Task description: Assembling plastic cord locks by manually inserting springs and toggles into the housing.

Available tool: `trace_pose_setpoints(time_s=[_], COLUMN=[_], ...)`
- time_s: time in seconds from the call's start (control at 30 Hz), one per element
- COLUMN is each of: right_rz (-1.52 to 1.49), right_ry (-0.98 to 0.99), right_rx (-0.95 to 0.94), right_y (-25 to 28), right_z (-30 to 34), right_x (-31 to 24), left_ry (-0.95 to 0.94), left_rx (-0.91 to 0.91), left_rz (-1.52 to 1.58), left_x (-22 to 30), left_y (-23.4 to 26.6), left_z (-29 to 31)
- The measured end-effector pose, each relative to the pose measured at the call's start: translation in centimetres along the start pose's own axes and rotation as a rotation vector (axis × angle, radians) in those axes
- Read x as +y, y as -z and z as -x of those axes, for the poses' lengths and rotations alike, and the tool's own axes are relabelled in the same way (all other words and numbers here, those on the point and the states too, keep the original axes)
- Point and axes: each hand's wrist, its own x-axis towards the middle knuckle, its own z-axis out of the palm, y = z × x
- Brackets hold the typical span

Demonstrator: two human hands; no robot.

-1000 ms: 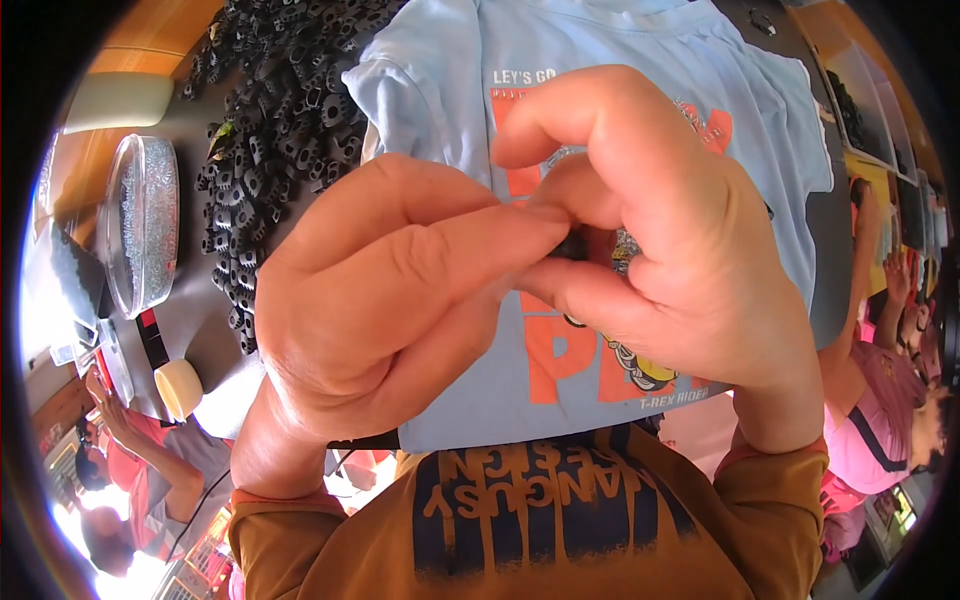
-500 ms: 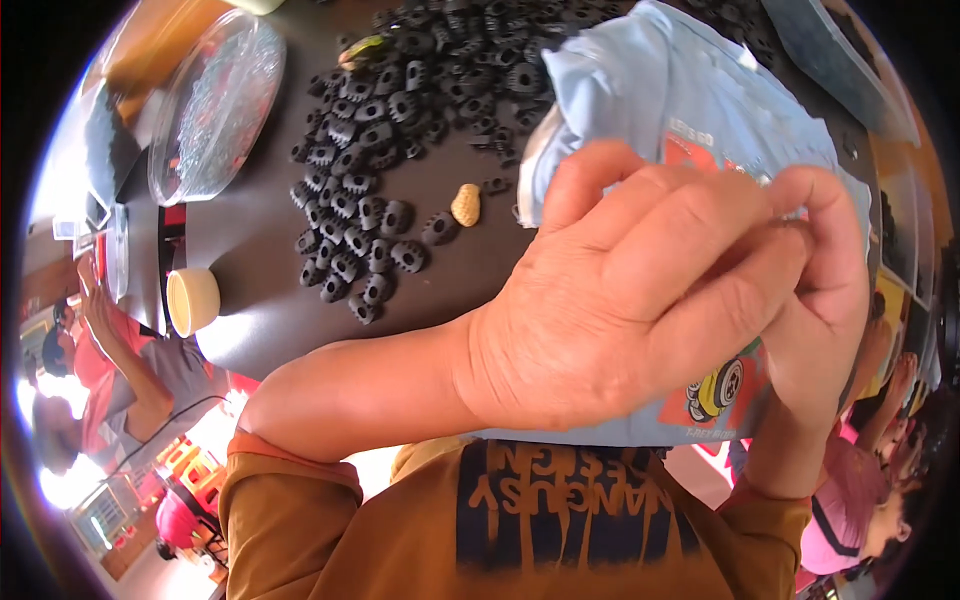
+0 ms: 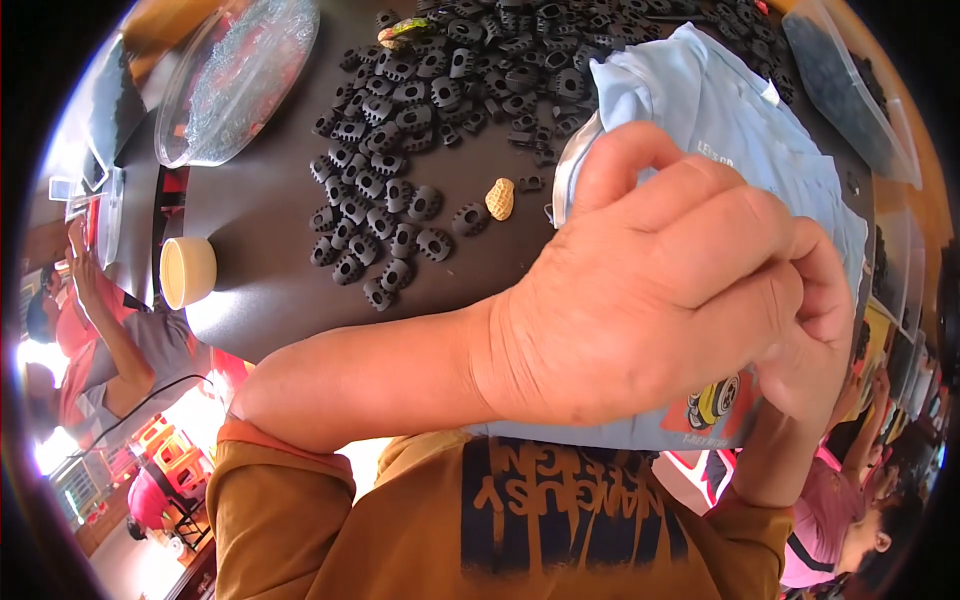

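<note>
My left hand [image 3: 640,300] reaches across in front of me, its fingers curled and pressed together against my right hand [image 3: 815,340]. Both hands are closed where they meet. Whatever is pinched between them is hidden behind the fingers. Beneath the hands lies a light blue printed cloth [image 3: 700,90], spread over the table's front edge toward my lap. Left of the cloth, a peanut in its shell [image 3: 500,198] sits beside small black toothed plastic parts [image 3: 385,180].
The parts are heaped across the dark table [image 3: 270,200], with a small yellow-green item [image 3: 403,32] among them. A clear tub of small shiny pieces [image 3: 240,85] and a pale yellow cup [image 3: 187,272] stand left. A clear bin [image 3: 850,95] is far right. Other people sit either side.
My joined hands have shifted slightly and stay closed together. The whole view has tilted a little, so the table's things appear moved.
</note>
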Motion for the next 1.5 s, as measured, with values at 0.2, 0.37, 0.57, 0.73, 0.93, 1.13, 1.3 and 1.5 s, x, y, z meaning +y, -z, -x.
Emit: trace_pose_setpoints(time_s=[0.2, 0.37, 0.57, 0.73, 0.93, 1.13, 1.3, 1.5], right_rz=[0.044, 0.225, 0.231, 0.249, 0.176, 0.16, 0.155, 0.184], right_ry=[-0.037, -0.006, -0.025, -0.012, -0.027, -0.086, -0.014, 0.042], right_rx=[0.007, 0.096, 0.097, 0.032, 0.004, -0.088, -0.072, -0.112], right_y=[0.9, 0.9, 0.2, 0.5, 0.6, 0.6, 0.8, 1.5], right_z=[-0.6, -1.1, -0.9, -1.5, -1.4, -1.0, -1.3, -1.3], right_x=[-0.6, -0.7, -1.1, -0.4, -0.3, -0.6, -0.2, -0.5], left_ry=[-0.035, 0.132, 0.37, 0.301, 0.215, 0.642, 0.593, 0.742], left_rx=[-0.027, -0.349, -0.59, -0.55, -0.525, -0.465, -0.57, -0.457], left_rz=[-0.139, -0.31, -0.527, -0.615, -0.604, -0.007, 0.207, 0.451], left_x=[-0.5, -1.1, -1.7, -2.2, -2.0, 1.5, 1.5, 0.8], left_y=[0.4, 6.5, 9.1, 7.8, 7.4, 7.1, 5.6, 4.6], left_z=[-1.4, -2.2, -0.2, 0.5, -0.3, -2.4, -3.8, -3.3])
